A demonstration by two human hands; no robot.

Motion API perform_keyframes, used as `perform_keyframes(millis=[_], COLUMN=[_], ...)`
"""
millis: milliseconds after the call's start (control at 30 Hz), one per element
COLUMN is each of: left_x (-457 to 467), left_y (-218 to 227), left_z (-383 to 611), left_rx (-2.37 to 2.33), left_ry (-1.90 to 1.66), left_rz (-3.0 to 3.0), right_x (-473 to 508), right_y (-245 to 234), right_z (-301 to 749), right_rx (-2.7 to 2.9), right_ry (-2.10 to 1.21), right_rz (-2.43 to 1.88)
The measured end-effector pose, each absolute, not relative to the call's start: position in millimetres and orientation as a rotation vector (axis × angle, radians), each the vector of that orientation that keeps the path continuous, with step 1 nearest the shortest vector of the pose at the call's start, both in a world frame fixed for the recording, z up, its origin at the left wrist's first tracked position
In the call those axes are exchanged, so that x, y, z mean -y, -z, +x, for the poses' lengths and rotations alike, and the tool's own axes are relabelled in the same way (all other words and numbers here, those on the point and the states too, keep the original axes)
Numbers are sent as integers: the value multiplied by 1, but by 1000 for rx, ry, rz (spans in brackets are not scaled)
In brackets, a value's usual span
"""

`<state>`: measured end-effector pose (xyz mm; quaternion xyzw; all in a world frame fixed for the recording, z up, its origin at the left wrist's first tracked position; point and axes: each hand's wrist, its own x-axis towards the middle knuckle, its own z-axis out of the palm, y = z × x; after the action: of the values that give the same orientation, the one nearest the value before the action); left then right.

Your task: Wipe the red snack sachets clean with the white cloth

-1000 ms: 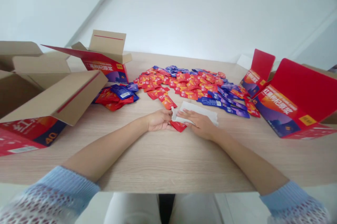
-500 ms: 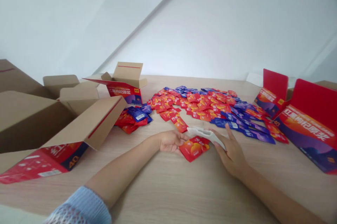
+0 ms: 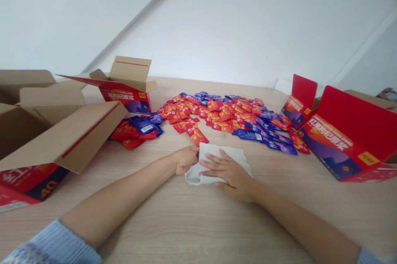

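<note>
A pale wood-grain bench [image 3: 217, 231] fills the lower part of the view, its front stretch bare around the forearms. At its centre the left hand [image 3: 186, 160] sits at the edge of a crumpled white cloth [image 3: 194, 175], fingers curled in against it, though whether they pinch the fabric is hidden. The right hand [image 3: 231, 175] lies on top of the cloth with its fingers spread, pressing flat and not gripping. A red-orange sachet [image 3: 197, 136] lies just beyond the cloth, at the near edge of a wide spread of red and blue-purple sachets [image 3: 223, 115] covering the middle of the bench. A smaller heap of sachets [image 3: 133, 132] sits apart to the left, just beside an open cardboard carton [image 3: 62, 140] with red printed sides and a large "40" on its panel. Another open carton [image 3: 127, 86] stands behind it near the far edge of the bench. On the right, two red-lined printed cartons [image 3: 344, 140] lie open with their flaps raised. Behind everything rises a plain white wall [image 3: 248, 28], crossed by a long diagonal line. Light blue knitted sleeves [image 3: 52, 245] show at the bottom corners
</note>
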<state>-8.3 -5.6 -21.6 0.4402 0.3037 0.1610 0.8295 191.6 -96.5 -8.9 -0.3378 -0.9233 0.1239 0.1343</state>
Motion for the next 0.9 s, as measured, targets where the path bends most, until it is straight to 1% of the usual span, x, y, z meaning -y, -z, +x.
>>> perform_keyframes(millis=[133, 267, 400, 500, 600, 667, 767, 900], left_x=[8, 4, 6, 12, 17, 19, 19, 23], left_y=[20, 16, 10, 6, 4, 4, 5, 6], left_z=[-6, -11, -14, -15, -16, -17, -17, -15], left_rx=[-649, -671, -687, -690, -692, -701, -703, -683], left_ry=[-438, -537, -509, -458, -370, -328, -332, -364], left_rz=[899, 828, 791, 790, 796, 795, 807, 821], right_x=[82, 71, 66, 64, 64, 68, 79, 100], right_y=[12, 14, 14, 12, 9, 5, 0, -1], right_z=[207, 223, 244, 260, 270, 269, 254, 223], right_rx=[2670, 2606, 2518, 2178, 1696, 1515, 1551, 1845], right_ry=[-381, -383, -315, -259, -303, -311, -271, -303], right_rz=[-1027, -1173, -1343, -1529, -1556, -1560, -1636, -1848])
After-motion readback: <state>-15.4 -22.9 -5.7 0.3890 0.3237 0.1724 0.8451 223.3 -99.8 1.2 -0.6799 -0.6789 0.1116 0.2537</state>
